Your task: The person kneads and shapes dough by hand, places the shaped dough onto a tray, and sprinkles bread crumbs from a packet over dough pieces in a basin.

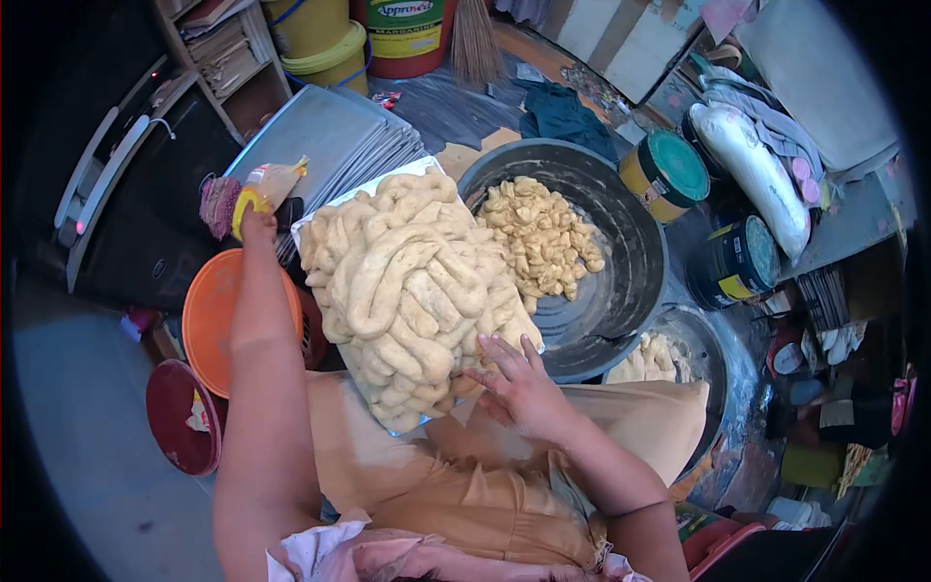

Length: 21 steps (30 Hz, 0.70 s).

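Note:
A large heap of pale, thick dough strips (417, 281) lies across a light tray (434, 167) in front of my lap. My right hand (529, 393) has its fingers spread, with the fingertips at the lower right edge of the dough. My left hand (256, 225) reaches out to the left, closed at a bright yellow item (250, 202) whose kind I cannot make out. Beside that hand are a clear plastic packet (273, 182) and a purple knitted-looking thing (219, 206). Small dough pieces (543, 238) sit piled in a wide black basin (630, 272) to the right.
Stacked metal trays (310, 126) stand behind the left hand. An orange lid or bucket (215, 320) and a dark red lid (175, 417) are at the left. A second basin (713, 359) with dough stands by my right knee. Tubs with green lids (677, 165) stand further right.

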Available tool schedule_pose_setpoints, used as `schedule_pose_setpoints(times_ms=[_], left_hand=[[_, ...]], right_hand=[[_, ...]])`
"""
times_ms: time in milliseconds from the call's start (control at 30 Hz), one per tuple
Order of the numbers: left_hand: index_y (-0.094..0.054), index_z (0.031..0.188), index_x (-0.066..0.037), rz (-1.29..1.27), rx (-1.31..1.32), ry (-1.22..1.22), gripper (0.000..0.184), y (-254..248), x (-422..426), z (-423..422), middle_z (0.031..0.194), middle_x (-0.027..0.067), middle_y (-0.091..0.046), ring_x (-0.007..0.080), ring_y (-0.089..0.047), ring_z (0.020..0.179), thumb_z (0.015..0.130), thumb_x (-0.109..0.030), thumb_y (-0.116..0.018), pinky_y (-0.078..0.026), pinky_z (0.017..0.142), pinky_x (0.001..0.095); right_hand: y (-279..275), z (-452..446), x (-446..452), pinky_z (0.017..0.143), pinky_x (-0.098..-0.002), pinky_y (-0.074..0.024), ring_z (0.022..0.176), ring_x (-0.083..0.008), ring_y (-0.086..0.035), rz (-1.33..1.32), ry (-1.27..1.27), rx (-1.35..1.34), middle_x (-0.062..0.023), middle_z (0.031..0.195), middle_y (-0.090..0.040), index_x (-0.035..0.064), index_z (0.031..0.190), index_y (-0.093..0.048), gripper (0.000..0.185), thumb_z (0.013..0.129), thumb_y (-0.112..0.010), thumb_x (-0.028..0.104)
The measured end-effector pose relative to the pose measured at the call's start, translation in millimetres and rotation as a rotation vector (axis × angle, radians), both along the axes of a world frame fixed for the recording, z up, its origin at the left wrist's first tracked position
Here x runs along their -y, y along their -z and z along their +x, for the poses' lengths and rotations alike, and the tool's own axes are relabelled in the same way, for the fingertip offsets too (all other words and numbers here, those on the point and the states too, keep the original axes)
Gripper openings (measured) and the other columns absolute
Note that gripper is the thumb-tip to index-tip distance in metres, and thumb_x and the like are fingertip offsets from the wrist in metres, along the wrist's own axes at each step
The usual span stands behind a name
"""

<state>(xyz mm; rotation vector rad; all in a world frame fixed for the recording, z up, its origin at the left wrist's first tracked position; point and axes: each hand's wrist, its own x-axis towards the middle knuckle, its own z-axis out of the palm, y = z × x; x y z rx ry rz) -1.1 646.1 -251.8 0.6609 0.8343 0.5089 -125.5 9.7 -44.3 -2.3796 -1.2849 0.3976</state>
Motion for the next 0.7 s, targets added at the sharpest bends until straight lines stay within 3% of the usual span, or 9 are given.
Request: schedule_pose_setpoints(times_ms=[33, 100, 133, 200, 300, 433, 467, 700], left_hand=[[-0.053, 0.111, -0.013, 0.152, -0.161, -0.093, 0.031, -9, 4, 3, 0.089, 0.0055, -0.061, 0.0153, -0.053, 0.057, 0.091, -0.037, -0.054, -0.036, 0.042, 0.024], [-0.053, 0.116, -0.005, 0.451, -0.223, -0.189, 0.037, -22, 6, 11, 0.095, 0.0078, -0.061, 0.0168, -0.057, 0.067, 0.092, -0.034, -0.052, -0.043, 0.051, 0.0268], [-0.055, 0.104, -0.007, 0.542, -0.156, -0.19, 0.03, -29, 2, 16, 0.082, 0.0043, -0.056, 0.014, -0.053, 0.06, 0.092, -0.034, -0.053, -0.037, 0.046, 0.0253], [-0.06, 0.091, -0.006, 0.727, -0.159, -0.205, 0.03, -49, -8, 29, 0.075, 0.004, -0.056, 0.0124, -0.052, 0.056, 0.09, -0.035, -0.056, -0.037, 0.044, 0.0272], [-0.06, 0.109, 0.005, 0.742, -0.195, -0.097, 0.04, -128, 55, 21, 0.098, 0.0116, -0.062, 0.0207, -0.058, 0.091, 0.092, -0.03, -0.053, -0.045, 0.082, 0.0325], [-0.063, 0.108, 0.005, 0.927, -0.186, -0.125, 0.045, -186, 91, -1, 0.098, 0.0121, -0.064, 0.0191, -0.059, 0.086, 0.091, -0.036, -0.055, -0.045, 0.08, 0.0314], [-0.064, 0.109, 0.005, 1.097, -0.283, -0.192, 0.047, -200, 100, -8, 0.099, 0.0126, -0.065, 0.0177, -0.06, 0.089, 0.089, -0.037, -0.057, -0.045, 0.079, 0.0296], [-0.057, 0.121, 0.003, 1.181, 0.092, -0.086, 0.045, -330, 241, -93, 0.119, 0.0116, -0.06, 0.0164, -0.056, 0.108, 0.094, -0.033, -0.051, -0.039, 0.094, 0.0296]], right_hand=[[1, 2, 1, 0.108, -0.0589, -0.0175, 0.134, -0.0341, -0.03, -0.006, 0.003, -0.001, -0.0165, 0.147, -0.027, 0.0175, 0.128, -0.051, 0.052, 0.079, -0.066, 0.019], [4, 5, 3, 0.109, -0.0588, -0.0172, 0.134, -0.0337, -0.03, 0.002, 0.0, -0.021, -0.0163, 0.147, -0.026, 0.0176, 0.129, -0.05, 0.053, 0.079, -0.066, 0.019], [5, 5, 4, 0.109, -0.0587, -0.0171, 0.134, -0.0334, -0.03, 0.007, -0.004, -0.029, -0.0162, 0.148, -0.026, 0.0177, 0.129, -0.05, 0.053, 0.079, -0.065, 0.018], [6, 6, 5, 0.11, -0.058, -0.0156, 0.136, -0.0331, -0.027, -0.019, -0.023, -0.037, -0.0156, 0.149, -0.023, 0.0172, 0.132, -0.047, 0.055, 0.079, -0.063, 0.019], [2, 6, 6, 0.11, -0.058, -0.0148, 0.136, -0.0333, -0.025, -0.034, -0.033, -0.013, -0.0153, 0.149, -0.022, 0.0163, 0.133, -0.046, 0.055, 0.08, -0.062, 0.02], [-5, 3, 10, 0.11, -0.0585, -0.0153, 0.136, -0.0338, -0.026, 0.029, -0.018, 0.035, -0.0158, 0.148, -0.023, 0.0158, 0.132, -0.047, 0.054, 0.08, -0.062, 0.021], [-8, 2, 11, 0.11, -0.0588, -0.0155, 0.136, -0.0338, -0.026, 0.035, -0.016, 0.047, -0.0159, 0.148, -0.024, 0.0154, 0.132, -0.047, 0.053, 0.08, -0.062, 0.021], [-21, -11, 20, 0.109, -0.055, -0.0215, 0.134, -0.0344, -0.029, 0.157, 0.047, 0.076, -0.0177, 0.146, -0.027, 0.0119, 0.129, -0.049, 0.052, 0.079, -0.063, 0.018]])
